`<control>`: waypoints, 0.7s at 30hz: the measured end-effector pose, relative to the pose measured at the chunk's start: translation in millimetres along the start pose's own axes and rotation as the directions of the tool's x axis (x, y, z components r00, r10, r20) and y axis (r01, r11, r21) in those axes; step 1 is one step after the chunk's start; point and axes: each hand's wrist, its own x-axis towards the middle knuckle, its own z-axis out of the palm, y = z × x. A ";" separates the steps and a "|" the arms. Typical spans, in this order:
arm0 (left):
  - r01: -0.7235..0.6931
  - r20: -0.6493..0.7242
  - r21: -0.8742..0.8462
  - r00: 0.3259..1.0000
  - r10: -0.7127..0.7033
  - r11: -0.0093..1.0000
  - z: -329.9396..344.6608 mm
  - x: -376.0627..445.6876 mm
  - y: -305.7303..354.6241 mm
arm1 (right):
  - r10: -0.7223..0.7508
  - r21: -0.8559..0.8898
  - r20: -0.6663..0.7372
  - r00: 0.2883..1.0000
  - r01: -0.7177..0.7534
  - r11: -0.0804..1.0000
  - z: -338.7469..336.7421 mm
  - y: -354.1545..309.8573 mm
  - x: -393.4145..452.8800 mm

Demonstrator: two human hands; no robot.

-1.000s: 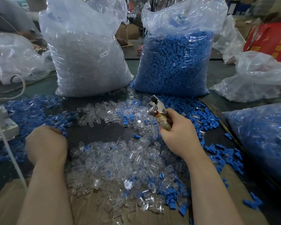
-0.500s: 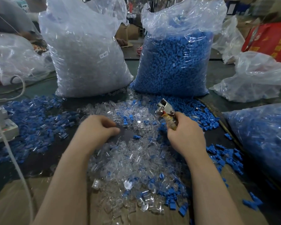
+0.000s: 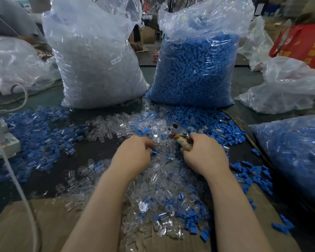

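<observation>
Gripping the small metal pliers with tape-wrapped handle (image 3: 179,135) in a curled right hand (image 3: 205,157), nose toward the mid-table heap of clear plastic caps (image 3: 158,180), likely so the left hand (image 3: 133,155), fingers curled into it, can feed 1; its catch can't be told.

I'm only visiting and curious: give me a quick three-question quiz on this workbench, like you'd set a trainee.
1. True or false: the right hand grips a metal tool with a wrapped handle.
2. The bag labelled SJ-017 holds: A blue pieces, B clear pieces, C red pieces.
3. On which side of it does the bag of blue pieces stand?
Key: 1 true; 2 B; 3 right.
</observation>
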 end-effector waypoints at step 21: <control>-0.015 -0.055 -0.063 0.998 0.011 0.998 7.3 2.8 0.5 | -0.038 0.206 -0.165 0.986 0.072 0.976 1.0 -7.1 0.2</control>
